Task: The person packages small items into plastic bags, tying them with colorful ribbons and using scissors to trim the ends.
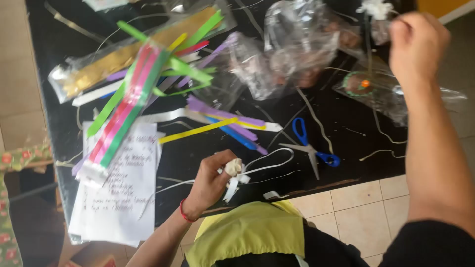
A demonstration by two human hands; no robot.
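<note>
Soft daylight, motion blur, glare on cellophane [302, 39]

Black table [346, 163], strewn with coloured paper strips [148, 84], blue scissors [311, 148], clear bags [297, 44], written sheets [123, 198], thin white trimmings [316, 118]. Beside it, tiled floor [366, 207].

Bare forearms, no sleeves reaching the wrists. Thin red cord bracelet [185, 213] round the wrist of the left hand [210, 179]. Nothing worn on the right hand [416, 43]. Yellow-green apron bib [250, 236] over a black top [430, 247], short black sleeve at the right upper arm.
</note>
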